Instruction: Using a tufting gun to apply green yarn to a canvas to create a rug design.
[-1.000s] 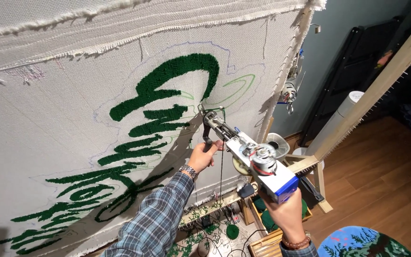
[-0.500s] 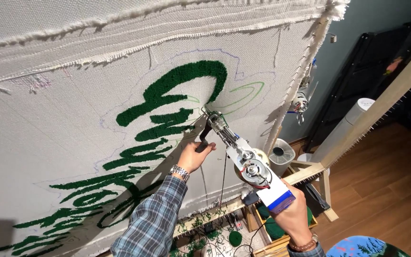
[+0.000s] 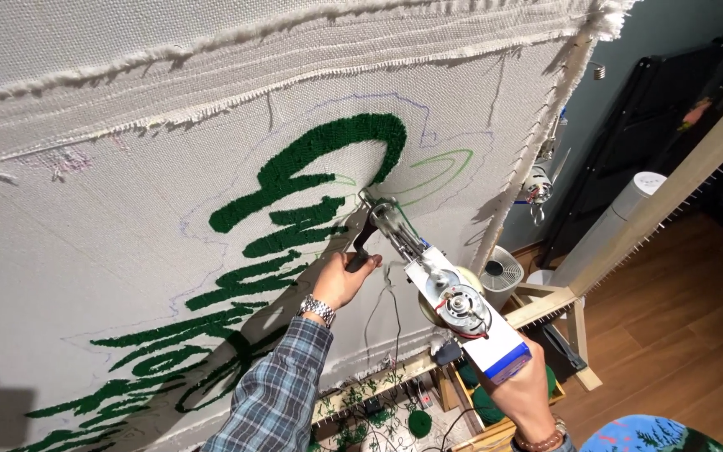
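The tufting gun (image 3: pixel 441 293) was held up against the stretched white cloth (image 3: pixel 127 226), its needle end touching the fabric just at the lower right end of the topmost patch of green tufting (image 3: pixel 328 155). The left hand (image 3: pixel 345 280) was clamped around the gun's black front handle (image 3: pixel 361 243), a metal wristwatch (image 3: pixel 317 310) and a plaid sleeve (image 3: pixel 274 393) below it. The right hand (image 3: pixel 525 393) was closed around the rear grip under the gun's white and blue body, a beaded bracelet (image 3: pixel 541 442) at the wrist. Green yarn ran along the top of the gun to the needle. The cloth was pinned on a wooden frame (image 3: pixel 671 188), and green yarn scraps (image 3: pixel 361 402) lay along the frame's bottom edge.
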